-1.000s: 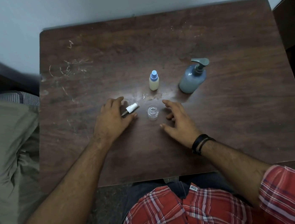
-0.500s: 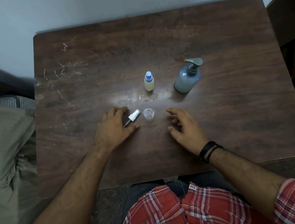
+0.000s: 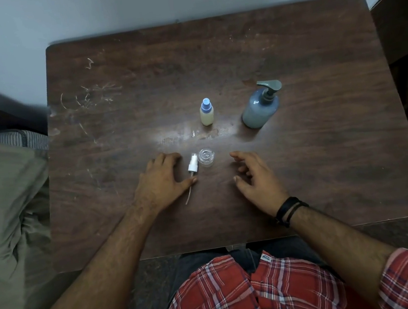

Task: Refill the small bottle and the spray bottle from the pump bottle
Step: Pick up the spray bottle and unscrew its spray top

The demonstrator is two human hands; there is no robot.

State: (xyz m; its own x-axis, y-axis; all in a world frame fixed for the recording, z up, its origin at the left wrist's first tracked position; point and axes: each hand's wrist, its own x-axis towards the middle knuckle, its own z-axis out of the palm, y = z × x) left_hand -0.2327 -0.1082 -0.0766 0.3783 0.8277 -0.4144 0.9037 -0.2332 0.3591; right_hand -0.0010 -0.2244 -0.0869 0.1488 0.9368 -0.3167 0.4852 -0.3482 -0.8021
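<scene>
Two hands have eased back from the work: the left hand [image 3: 161, 182], which half a second ago lay over the white spray head [image 3: 193, 164], now rests flat beside it, fingers relaxed, thumb tip near the thin dip tube [image 3: 189, 194], which is now in plain sight, while the right hand [image 3: 254, 177] sits loosely curled, holding nothing. So the clear spray bottle [image 3: 206, 157] stands uncapped, its round mouth open, apparently empty though glare makes that hard to judge; it looks ready for filling. Beyond it stand the small bottle [image 3: 206, 111], pale yellowish with a blue cap on, and the smooth blue-grey pump bottle [image 3: 260, 109] with its angled grey nozzle, all on the scratched dark wooden table [image 3: 327, 165].
</scene>
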